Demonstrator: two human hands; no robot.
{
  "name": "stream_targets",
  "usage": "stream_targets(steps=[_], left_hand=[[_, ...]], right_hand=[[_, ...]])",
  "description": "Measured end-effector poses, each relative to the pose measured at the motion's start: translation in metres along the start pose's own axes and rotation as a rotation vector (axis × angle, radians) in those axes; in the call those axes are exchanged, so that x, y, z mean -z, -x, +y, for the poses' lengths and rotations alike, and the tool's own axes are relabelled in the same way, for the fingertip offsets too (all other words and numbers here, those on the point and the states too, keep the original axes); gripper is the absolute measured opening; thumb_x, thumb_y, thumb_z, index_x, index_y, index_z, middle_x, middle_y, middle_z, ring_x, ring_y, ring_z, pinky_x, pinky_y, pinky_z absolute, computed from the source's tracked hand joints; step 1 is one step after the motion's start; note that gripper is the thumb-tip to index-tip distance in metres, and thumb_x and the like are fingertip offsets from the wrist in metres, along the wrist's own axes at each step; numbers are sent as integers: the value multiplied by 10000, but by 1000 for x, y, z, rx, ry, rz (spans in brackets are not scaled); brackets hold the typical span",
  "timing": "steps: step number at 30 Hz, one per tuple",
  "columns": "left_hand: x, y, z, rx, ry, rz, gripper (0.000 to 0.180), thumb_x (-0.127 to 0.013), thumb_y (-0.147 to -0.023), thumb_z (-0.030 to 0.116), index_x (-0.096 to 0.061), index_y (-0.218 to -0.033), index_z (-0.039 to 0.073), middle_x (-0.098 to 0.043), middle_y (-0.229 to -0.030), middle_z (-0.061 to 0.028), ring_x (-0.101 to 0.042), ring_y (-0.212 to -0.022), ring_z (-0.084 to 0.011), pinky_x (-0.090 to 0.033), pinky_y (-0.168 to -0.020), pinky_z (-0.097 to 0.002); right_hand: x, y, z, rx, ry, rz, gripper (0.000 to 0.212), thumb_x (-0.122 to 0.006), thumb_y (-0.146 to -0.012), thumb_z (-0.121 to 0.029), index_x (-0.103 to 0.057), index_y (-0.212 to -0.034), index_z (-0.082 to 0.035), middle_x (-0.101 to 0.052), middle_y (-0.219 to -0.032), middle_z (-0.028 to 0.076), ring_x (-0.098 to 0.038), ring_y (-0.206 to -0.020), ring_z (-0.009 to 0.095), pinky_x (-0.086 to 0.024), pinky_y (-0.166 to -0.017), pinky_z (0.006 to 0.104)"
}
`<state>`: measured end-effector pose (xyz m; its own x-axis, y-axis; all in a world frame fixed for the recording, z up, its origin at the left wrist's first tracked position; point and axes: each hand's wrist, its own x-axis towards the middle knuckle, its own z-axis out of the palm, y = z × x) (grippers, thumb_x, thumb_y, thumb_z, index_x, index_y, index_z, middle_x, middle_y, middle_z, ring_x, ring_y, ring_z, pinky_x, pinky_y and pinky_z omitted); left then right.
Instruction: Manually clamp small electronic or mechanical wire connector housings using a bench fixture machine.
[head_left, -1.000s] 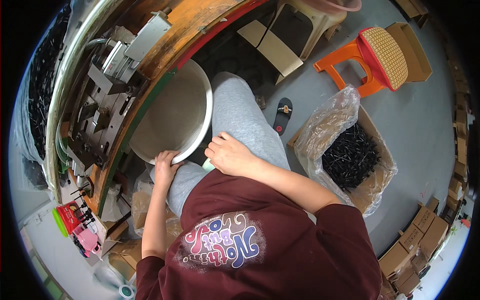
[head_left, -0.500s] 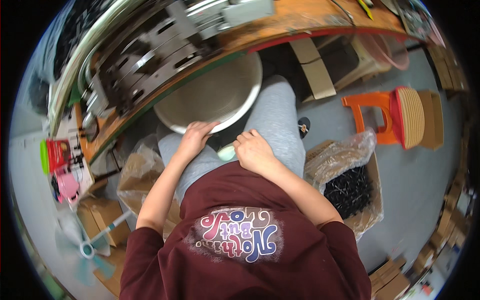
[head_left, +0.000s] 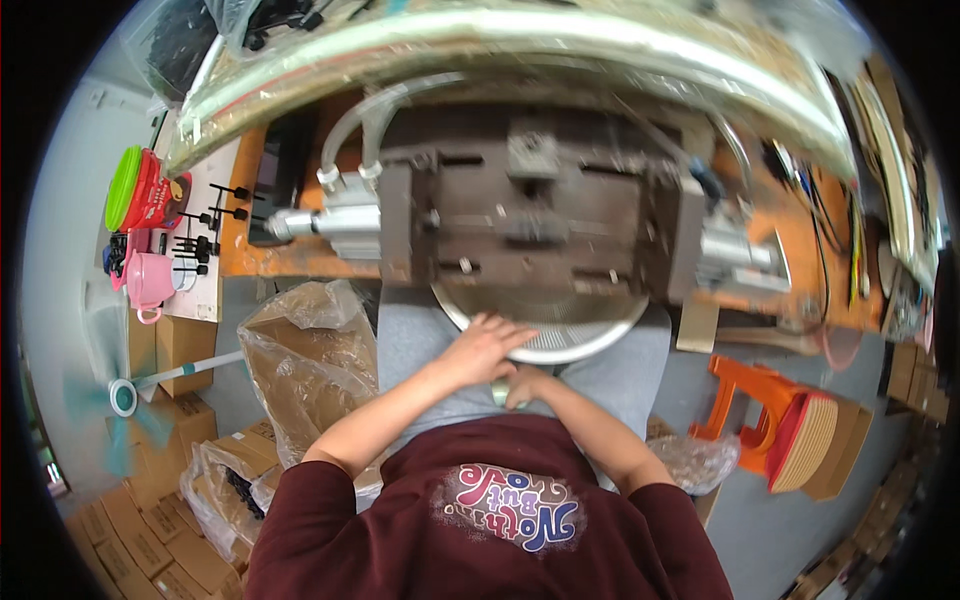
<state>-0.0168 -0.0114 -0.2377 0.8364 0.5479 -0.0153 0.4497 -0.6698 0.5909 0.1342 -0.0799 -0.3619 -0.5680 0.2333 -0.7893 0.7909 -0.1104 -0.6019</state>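
A pale wide basin [head_left: 590, 350] rests at my lap, its far part hidden under the bench edge. My left hand [head_left: 482, 350] lies over its near rim, fingers stretched out to the right. Just below, my right hand [head_left: 528, 384] is closed, with fingers curled beside a small pale green object [head_left: 500, 391] between my thighs. Whether those fingers hold it I cannot tell. Beyond the basin, a dark metal machine [head_left: 530, 235] with slotted plates and silver cylinders at both sides stands on the wooden bench [head_left: 300, 262].
A plastic-lined cardboard box [head_left: 315, 350] stands left of my legs. To the right are an orange stool [head_left: 745, 395] and a clear plastic bag [head_left: 695, 462]. A fan [head_left: 123, 397] turns at far left, below a pink cup [head_left: 150, 280]. A pale light tube [head_left: 500, 35] spans above the machine.
My view has swung left, bringing the machine to the middle. My right hand has come closer to the left, beside the green object. My left hand stays at the basin's rim.
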Motion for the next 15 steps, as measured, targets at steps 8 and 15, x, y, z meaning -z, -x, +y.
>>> stream_targets(steps=[8, 15], left_hand=[[-13, 14, 0, 280, 124, -278, 640, -746, -717, 204, -558, -1322, 113, -594, -1262, -177, -547, -1193, -393, -438, -1002, -487], [12, -5, -1, 114, -19, -372, 456, -545, -849, 137, -598, -1301, 161, -556, -1356, -173, -543, -1241, -327, -413, -1063, -402]], right_hand=[[6, 23, -13, -41, -329, -4, 939, -882, -493, -382, -557, -1307, -46, -495, -1385, 189, -464, -1296, 314, -380, -1092, 371], [-1, -1, 19, 248, -217, 281, 1041, -870, -465, -529, -547, -1349, -85, -502, -1388, 171, -451, -1296, 326, -369, -1097, 333]])
